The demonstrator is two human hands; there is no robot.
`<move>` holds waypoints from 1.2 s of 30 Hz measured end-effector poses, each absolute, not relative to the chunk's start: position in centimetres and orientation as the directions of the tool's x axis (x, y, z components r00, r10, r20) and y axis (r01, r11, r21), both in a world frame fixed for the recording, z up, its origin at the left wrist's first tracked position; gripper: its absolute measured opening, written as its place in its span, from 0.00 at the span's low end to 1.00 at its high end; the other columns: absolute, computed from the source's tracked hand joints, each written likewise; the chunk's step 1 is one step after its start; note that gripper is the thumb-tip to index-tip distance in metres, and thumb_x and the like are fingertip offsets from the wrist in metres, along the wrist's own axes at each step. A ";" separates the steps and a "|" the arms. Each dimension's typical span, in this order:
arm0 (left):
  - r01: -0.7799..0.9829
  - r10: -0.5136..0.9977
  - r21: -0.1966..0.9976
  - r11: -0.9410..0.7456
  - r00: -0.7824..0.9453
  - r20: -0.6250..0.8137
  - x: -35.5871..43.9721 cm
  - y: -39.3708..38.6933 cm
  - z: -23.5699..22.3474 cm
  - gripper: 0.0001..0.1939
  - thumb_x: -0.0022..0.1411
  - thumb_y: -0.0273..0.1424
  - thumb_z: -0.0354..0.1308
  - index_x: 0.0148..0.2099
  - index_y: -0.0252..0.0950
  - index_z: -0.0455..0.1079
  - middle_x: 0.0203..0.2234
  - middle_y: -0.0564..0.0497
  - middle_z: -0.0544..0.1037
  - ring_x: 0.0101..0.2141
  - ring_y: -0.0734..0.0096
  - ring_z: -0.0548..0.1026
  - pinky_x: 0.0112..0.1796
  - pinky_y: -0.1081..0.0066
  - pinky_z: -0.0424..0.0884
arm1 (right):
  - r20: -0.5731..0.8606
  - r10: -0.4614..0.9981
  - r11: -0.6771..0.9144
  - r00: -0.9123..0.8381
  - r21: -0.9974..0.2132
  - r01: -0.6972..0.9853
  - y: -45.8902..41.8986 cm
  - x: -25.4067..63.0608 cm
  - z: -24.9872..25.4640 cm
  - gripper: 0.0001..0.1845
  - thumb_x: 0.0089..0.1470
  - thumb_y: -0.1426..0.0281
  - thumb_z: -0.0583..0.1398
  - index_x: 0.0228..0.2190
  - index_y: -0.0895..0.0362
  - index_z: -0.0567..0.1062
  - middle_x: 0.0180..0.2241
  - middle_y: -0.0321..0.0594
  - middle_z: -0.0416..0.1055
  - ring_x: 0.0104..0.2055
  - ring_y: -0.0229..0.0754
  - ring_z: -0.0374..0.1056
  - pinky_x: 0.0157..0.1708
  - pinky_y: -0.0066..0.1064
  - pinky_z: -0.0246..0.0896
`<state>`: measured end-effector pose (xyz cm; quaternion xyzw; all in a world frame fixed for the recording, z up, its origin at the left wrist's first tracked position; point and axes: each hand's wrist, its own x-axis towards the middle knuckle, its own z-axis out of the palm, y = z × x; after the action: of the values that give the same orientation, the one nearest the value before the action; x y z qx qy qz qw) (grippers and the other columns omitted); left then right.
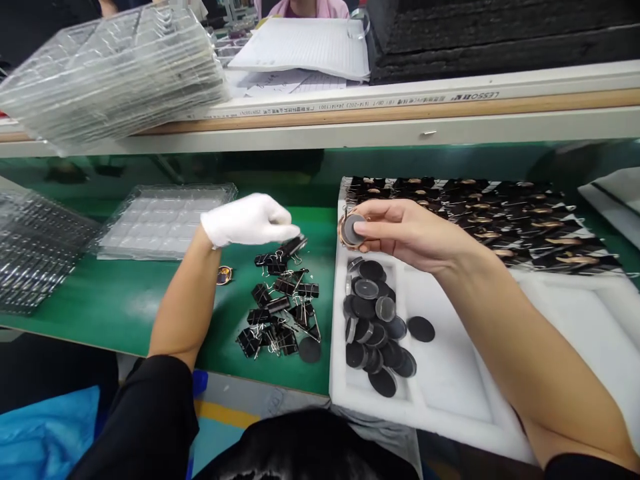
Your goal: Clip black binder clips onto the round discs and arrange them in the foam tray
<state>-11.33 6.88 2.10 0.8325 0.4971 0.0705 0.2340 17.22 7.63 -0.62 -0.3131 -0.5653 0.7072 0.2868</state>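
My left hand [253,221], in a white glove, is over the top of a pile of black binder clips [277,305]. Its fingers are closed at the end of one binder clip [291,246]. In my bare right hand [400,230] is a round piece with a gold-coloured rim and a dark grey disc [353,230] on its face, the thumb pressing on the disc. Below that hand, many black round discs [367,289], some with clear edges, lie heaped in a white foam tray [435,400]. A single dark disc [310,349] lies beside the clips.
A small round gold-rimmed piece [225,275] lies on the green table [125,300]. Clear plastic trays [165,217] stand behind and at left, with more stacked [115,73] on the shelf. Rows of clipped pieces [500,220] fill the back right. A person [305,8] sits opposite.
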 end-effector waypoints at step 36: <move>0.695 0.872 0.546 -0.467 0.260 0.414 -6.6 5.1 1.4 0.23 0.66 0.39 0.48 0.19 0.38 0.57 0.14 0.56 0.59 0.19 0.78 0.58 0.24 0.69 0.52 | 0.041 0.975 -0.066 -0.218 -0.884 -0.463 7.4 14.8 -2.3 0.18 0.42 0.59 0.79 0.34 0.49 0.82 0.36 0.32 0.81 0.37 0.36 0.77 0.38 0.28 0.74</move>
<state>-6.65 5.09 1.43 0.7835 0.5001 0.3459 0.1276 14.82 7.37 -2.32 -0.3094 -0.4141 0.6613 0.5436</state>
